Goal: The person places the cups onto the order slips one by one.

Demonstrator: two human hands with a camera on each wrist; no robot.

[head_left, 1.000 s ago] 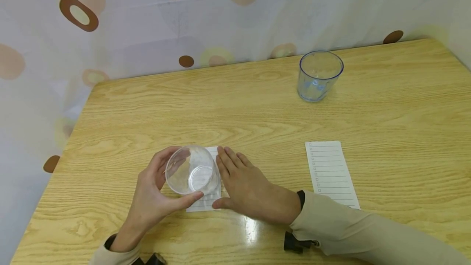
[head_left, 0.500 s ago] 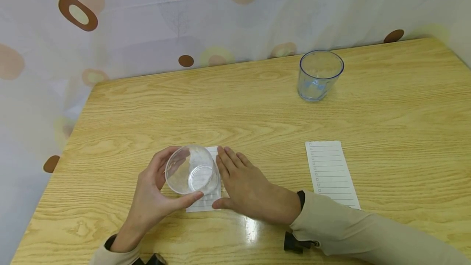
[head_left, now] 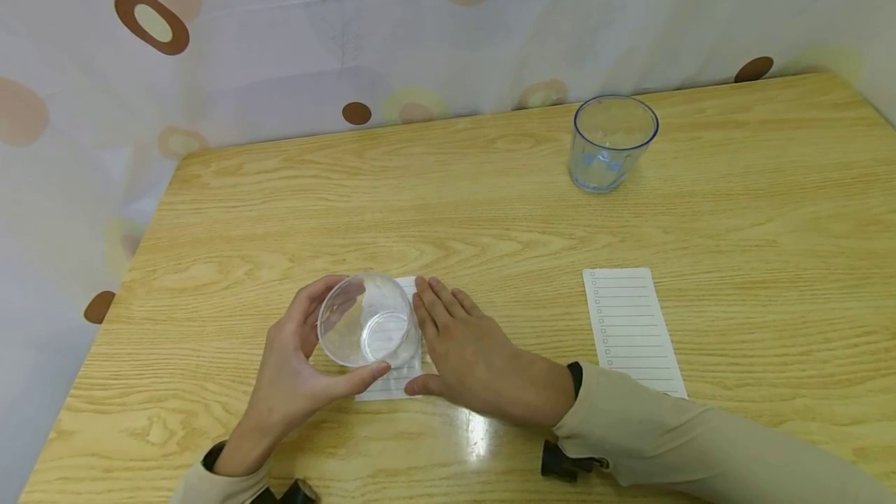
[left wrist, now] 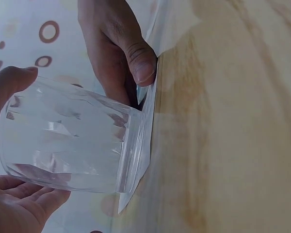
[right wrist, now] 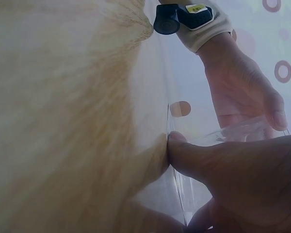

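Note:
My left hand (head_left: 297, 356) grips a clear plastic cup (left wrist: 63, 141) from its left side, thumb in front and fingers behind. The cup stands upright with its base on a small lined sheet of paper (head_left: 388, 389). My right hand (head_left: 469, 356) lies beside the cup with straight fingers, its fingertips and thumb at the sheet's right edge. In the right wrist view the right thumb (right wrist: 184, 153) touches down at the paper by the cup's base. Part of the sheet is hidden under the cup and the left hand.
A second clear cup with a blue rim (head_left: 609, 150) stands at the back right of the wooden table (head_left: 350, 201). Another lined checklist sheet (head_left: 633, 325) lies to the right, partly covered by the right sleeve (head_left: 644, 426). A patterned curtain (head_left: 280, 45) hangs behind the table.

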